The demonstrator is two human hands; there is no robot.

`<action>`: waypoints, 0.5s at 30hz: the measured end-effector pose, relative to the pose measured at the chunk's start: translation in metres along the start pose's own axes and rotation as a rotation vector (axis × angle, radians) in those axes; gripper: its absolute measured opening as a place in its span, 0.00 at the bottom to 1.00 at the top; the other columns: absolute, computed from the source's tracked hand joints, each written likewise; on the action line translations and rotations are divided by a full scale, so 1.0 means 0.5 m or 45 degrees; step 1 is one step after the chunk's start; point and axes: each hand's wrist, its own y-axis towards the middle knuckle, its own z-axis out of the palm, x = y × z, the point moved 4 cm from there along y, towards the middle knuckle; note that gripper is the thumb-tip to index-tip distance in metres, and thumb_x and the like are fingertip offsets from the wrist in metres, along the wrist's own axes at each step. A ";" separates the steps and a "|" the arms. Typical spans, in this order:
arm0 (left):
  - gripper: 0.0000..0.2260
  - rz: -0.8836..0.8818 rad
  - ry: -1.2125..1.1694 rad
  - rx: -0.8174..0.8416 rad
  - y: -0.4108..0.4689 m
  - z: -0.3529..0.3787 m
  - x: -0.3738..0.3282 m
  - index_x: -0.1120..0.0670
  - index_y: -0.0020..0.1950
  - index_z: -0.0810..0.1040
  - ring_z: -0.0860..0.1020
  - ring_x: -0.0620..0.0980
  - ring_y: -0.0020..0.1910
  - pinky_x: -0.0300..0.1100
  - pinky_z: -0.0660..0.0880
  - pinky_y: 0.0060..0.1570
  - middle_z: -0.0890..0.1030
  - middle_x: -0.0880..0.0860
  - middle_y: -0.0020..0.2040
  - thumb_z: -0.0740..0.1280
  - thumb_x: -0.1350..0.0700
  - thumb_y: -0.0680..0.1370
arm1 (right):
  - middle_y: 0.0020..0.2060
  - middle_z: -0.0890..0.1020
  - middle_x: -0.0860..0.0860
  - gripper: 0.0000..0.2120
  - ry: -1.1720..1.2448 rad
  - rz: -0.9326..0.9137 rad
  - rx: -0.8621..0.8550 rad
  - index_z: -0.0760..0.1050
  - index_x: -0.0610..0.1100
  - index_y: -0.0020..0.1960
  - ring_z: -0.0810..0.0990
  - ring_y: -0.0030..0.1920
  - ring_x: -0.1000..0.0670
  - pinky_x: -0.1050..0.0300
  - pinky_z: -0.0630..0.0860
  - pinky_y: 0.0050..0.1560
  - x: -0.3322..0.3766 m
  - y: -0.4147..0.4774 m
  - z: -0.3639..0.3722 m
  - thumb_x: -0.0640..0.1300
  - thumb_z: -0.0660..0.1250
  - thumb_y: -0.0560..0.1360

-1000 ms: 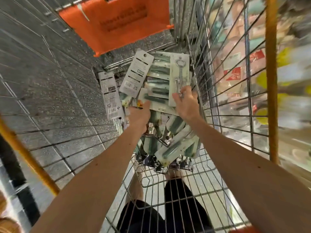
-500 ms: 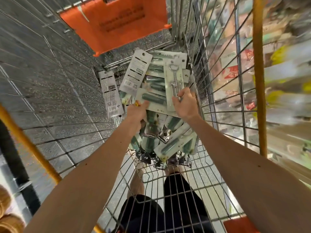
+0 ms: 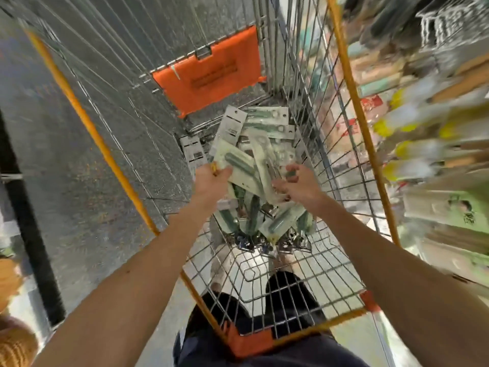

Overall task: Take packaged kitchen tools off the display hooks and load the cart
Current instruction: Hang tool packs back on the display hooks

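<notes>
At the far left, woven baskets (image 3: 13,345) sat beside a black strip (image 3: 31,247) on the grey speckled floor (image 3: 66,154). The cart (image 3: 87,123) filled the middle, its orange rail running down to the near corner and an orange flap (image 3: 209,72) hanging on its far wire wall.

The left hand (image 3: 211,181) was reached inside the basket, thumb and fingers closed on the card edge of a bundle of packaged tools (image 3: 254,205). The green handles and metal ends of the bundle hung below both hands, above the wire bottom. The bundle covered the near part of a pile of carded tools (image 3: 264,123) that lay in the cart's far end, under the flap. The right hand (image 3: 299,186) held the bundle's other side, with its fingers curled round a green handle.

Through the near mesh showed the person's dark trousers (image 3: 288,295). The right wire wall stood between the hands and the display shelves (image 3: 423,107), which were badly blurred. Yellow-capped goods (image 3: 404,149) and green boxes (image 3: 449,210) could be made out there, nothing finer.
</notes>
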 end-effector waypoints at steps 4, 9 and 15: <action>0.11 0.190 0.050 0.104 -0.073 -0.056 -0.045 0.63 0.45 0.79 0.78 0.52 0.36 0.47 0.80 0.38 0.81 0.58 0.39 0.70 0.54 0.79 | 0.57 0.76 0.32 0.34 0.043 -0.037 0.096 0.63 0.36 0.72 0.82 0.49 0.42 0.55 0.84 0.41 0.026 -0.104 -0.011 0.34 0.75 0.71; 0.13 0.351 0.031 0.261 -0.156 -0.159 -0.076 0.63 0.47 0.78 0.83 0.52 0.40 0.52 0.82 0.44 0.83 0.54 0.40 0.72 0.53 0.78 | 0.62 0.76 0.42 0.32 0.000 -0.096 0.102 0.66 0.35 0.73 0.79 0.47 0.50 0.64 0.76 0.38 0.057 -0.244 -0.002 0.35 0.73 0.72; 0.10 0.613 -0.006 0.460 -0.285 -0.273 -0.114 0.67 0.51 0.81 0.81 0.52 0.41 0.40 0.80 0.35 0.83 0.56 0.44 0.72 0.59 0.77 | 0.50 0.80 0.44 0.47 -0.082 -0.252 -0.005 0.71 0.40 0.65 0.80 0.51 0.42 0.47 0.77 0.50 0.101 -0.446 0.025 0.49 0.81 0.48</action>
